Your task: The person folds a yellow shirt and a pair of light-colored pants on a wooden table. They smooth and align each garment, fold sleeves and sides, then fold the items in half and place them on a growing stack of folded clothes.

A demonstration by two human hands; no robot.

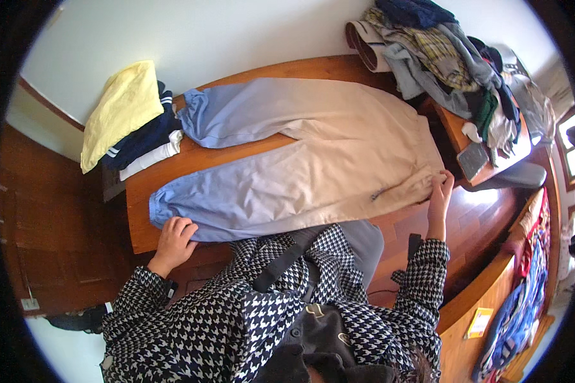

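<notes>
A pair of trousers, fading from beige at the waist to blue at the gathered cuffs, lies spread flat on a wooden table. Its legs point left and its waistband is at the right. My left hand rests at the near cuff, fingers bent over the fabric's edge; whether it grips the cloth is hard to see. At the near corner of the waistband, my right hand pinches the cloth between thumb and fingers. A small dark mark shows near the pocket seam.
Left on the table, a yellow garment tops a stack with navy clothing and a white folded piece. A heap of clothes and a phone-like dark slab occupy a second wooden surface at right. A bed stands lower right.
</notes>
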